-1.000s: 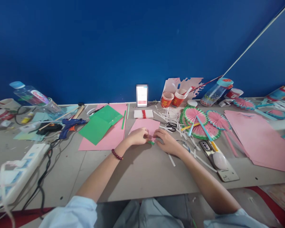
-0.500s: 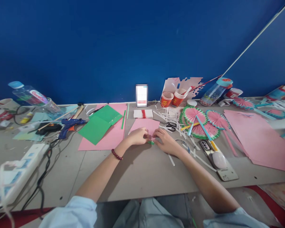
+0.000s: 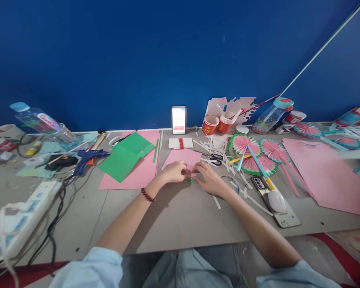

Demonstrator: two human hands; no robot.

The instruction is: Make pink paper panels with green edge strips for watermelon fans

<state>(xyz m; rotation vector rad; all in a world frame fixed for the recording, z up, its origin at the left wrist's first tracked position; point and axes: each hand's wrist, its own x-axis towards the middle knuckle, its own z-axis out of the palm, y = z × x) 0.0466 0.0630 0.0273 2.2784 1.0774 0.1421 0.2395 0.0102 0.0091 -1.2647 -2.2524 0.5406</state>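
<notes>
My left hand (image 3: 174,172) and my right hand (image 3: 209,178) meet at the near edge of a small pink paper sheet (image 3: 183,157) that lies flat on the grey table (image 3: 174,216). The fingers of both hands are curled and pinch that edge, where a thin green strip (image 3: 191,180) shows between the fingertips. A dark red bead bracelet (image 3: 147,195) circles my left wrist.
Green paper (image 3: 124,155) lies on a larger pink sheet (image 3: 138,176) to the left, beside a blue glue gun (image 3: 87,157) and cables. A power strip (image 3: 21,218) sits at the near left. Scissors (image 3: 214,158), watermelon paper fans (image 3: 252,154), a phone (image 3: 273,200), red cups (image 3: 219,125) and big pink sheets (image 3: 330,176) are to the right.
Both hands stay pinched on the pink paper's near edge, barely moving. Someone else's fingertips have come into view at the far right edge.
</notes>
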